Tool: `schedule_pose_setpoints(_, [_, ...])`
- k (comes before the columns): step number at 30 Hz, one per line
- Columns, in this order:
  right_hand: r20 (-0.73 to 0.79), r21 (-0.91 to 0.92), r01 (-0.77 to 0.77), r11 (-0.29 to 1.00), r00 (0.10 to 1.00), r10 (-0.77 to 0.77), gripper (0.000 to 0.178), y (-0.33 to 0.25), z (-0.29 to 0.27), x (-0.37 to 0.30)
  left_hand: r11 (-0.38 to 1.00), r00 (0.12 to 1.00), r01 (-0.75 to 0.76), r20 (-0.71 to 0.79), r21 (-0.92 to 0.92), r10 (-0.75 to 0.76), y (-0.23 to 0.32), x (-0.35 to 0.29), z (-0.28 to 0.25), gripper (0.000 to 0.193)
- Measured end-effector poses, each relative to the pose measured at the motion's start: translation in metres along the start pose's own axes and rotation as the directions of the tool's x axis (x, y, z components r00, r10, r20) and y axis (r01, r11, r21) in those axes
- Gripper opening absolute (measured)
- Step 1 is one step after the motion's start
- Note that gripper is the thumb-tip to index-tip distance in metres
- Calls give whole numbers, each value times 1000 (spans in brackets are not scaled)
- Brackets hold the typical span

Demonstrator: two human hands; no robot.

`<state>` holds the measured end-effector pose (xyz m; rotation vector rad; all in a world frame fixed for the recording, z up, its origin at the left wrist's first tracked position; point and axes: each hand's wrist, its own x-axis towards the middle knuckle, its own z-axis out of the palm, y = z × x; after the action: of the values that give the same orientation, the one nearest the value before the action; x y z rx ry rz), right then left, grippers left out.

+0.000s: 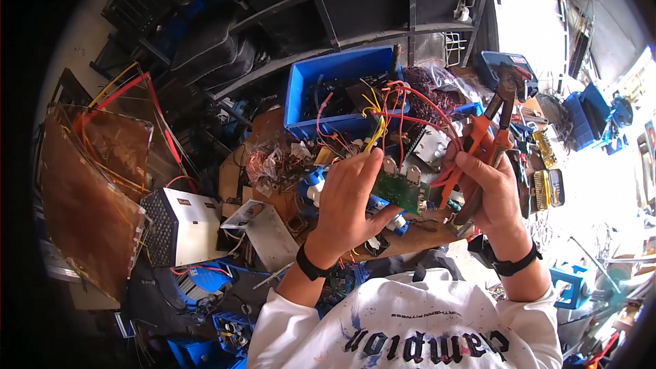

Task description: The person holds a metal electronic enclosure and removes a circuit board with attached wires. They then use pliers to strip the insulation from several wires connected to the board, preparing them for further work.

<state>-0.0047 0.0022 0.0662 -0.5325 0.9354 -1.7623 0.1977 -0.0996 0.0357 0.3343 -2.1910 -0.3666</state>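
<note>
My left hand (345, 195) grips a green circuit board (398, 192) by its near left edge, tilted above the bench. Red wires (427, 101) and yellow wires (376, 135) rise from around the board and loop over it. In my right hand (493, 188) is a pair of pliers with orange handles (480, 128), its dark jaws (507, 89) pointing up and away from the board. Some red wire ends run close to the right fingers; whether they are pinched there I cannot tell.
Beyond my hands stands a blue bin (295, 99) of dark parts. Cluttered parts cover the wooden bench (422, 238). A white metal case (195, 225) sits left, beside a large brown panel (85, 198). To the right lie a yellow bit set (540, 191) and a blue toolbox (497, 65).
</note>
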Motion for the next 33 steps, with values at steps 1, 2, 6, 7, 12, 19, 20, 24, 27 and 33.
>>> schedule_pose_setpoints(1, [-15,13,0,1000,1000,0,34,1,-2,1,1000,1000,-19,4,17,19,1,4,-1,91])
schedule_pose_setpoints(2, [-16,18,-12,1000,1000,13,34,2,-3,3,999,1000,-22,16,27,22,2,6,-2,89])
schedule_pose_setpoints(6, [-39,37,-36,999,999,38,35,3,-3,7,999,999,-26,34,41,25,3,11,-4,84])
schedule_pose_setpoints(7, [-50,42,-36,998,998,38,35,3,-3,8,999,999,-24,32,37,23,3,11,-4,83])
schedule_pose_setpoints(12, [-32,26,-38,999,999,39,34,2,-4,12,1000,998,10,54,16,-10,-1,12,-3,86])
schedule_pose_setpoints(19, [23,-60,-2,998,1000,4,44,-3,1,13,993,997,74,7,-90,-74,-10,5,10,79])
schedule_pose_setpoints(20, [40,-117,43,992,998,-39,41,-6,5,13,991,994,108,-9,-83,-110,-8,5,13,79])
schedule_pose_setpoints(24, [135,-359,232,904,971,-195,38,-21,26,6,905,934,307,-87,-295,-346,-1,-9,30,75])
schedule_pose_setpoints(27, [212,-408,350,843,935,-286,40,-23,27,4,430,753,450,73,-782,-654,3,-24,52,60])
schedule_pose_setpoints(33, [303,-487,420,766,904,-303,35,-26,21,-6,-484,766,287,502,-827,-402,9,-1,45,61])
